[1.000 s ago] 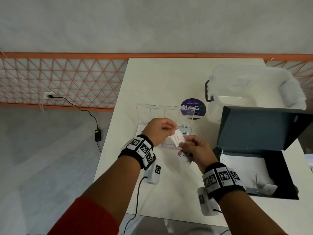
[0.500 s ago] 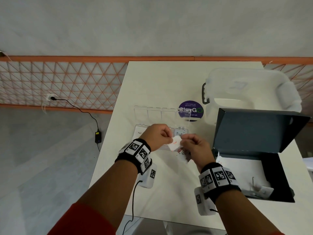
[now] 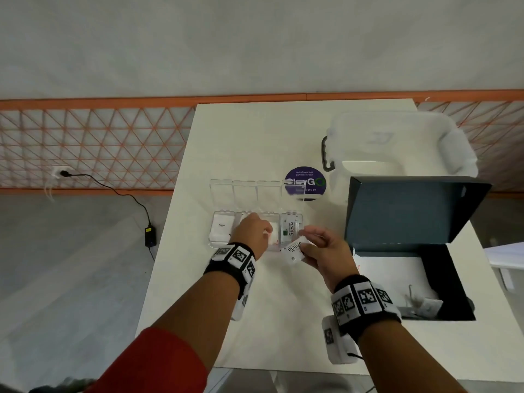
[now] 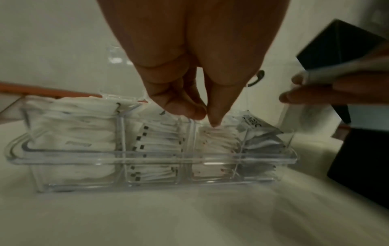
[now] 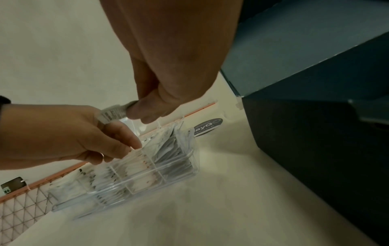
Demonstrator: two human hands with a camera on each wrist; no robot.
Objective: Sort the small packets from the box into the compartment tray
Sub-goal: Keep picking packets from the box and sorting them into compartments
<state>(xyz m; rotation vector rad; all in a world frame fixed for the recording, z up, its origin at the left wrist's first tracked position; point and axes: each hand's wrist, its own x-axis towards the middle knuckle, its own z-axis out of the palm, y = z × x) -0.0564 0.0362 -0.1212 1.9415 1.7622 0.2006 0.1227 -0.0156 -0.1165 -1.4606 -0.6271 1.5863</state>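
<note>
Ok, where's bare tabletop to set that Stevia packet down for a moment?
Bare table lies near the front edge, between both forearms, and beyond the tray's open lid. It is crowded between the tray and dark box, where both hands work.

A white table (image 3: 241,143) stands against a pale wall. On its far right side sits a translucent plastic storage tub (image 3: 397,148) with a lid and a dark handle (image 3: 326,154) on its left end. Just left of the tub, a round purple sticker (image 3: 304,180) with white lettering lies flat on the tabletop. Along the base of the wall runs an orange lattice panel (image 3: 93,148) of small triangles, topped by an orange rail. A white wall socket (image 3: 58,173) is set in the panel at the left, and a black cable (image 3: 113,188) runs from it down to a small black adapter (image 3: 150,236) lying on the grey floor (image 3: 71,279).
</note>
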